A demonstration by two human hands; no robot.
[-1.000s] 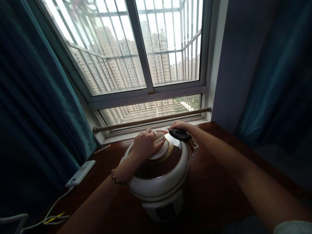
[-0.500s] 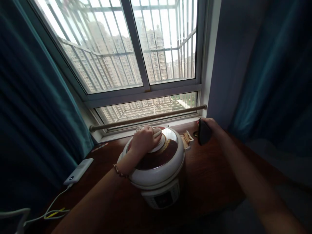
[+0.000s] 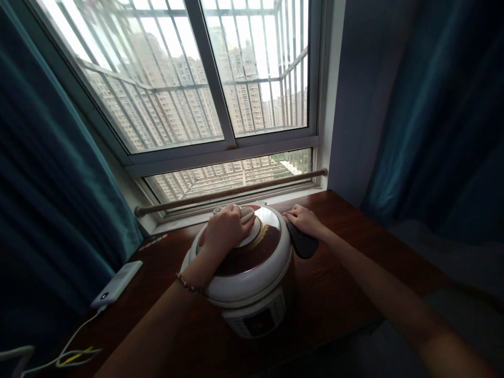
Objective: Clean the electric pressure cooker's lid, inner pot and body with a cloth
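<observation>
— While the lid (image 3: 252, 252) sits closed on the cooker (image 3: 252, 283), which stands on the desk (image 3: 354, 262) below the window (image 3: 220, 105), how far has the work got?

— Both hands are on it, nothing lifted. The left hand (image 3: 226, 228) is clamped over the lid's knob (image 3: 250, 231); the right hand (image 3: 303, 219) is closed on a black part (image 3: 302, 242) at the cooker's right side, touching the rim.

— Attached or loose?

— Cannot tell. A phone (image 3: 116, 282) charges at the desk's left.
</observation>
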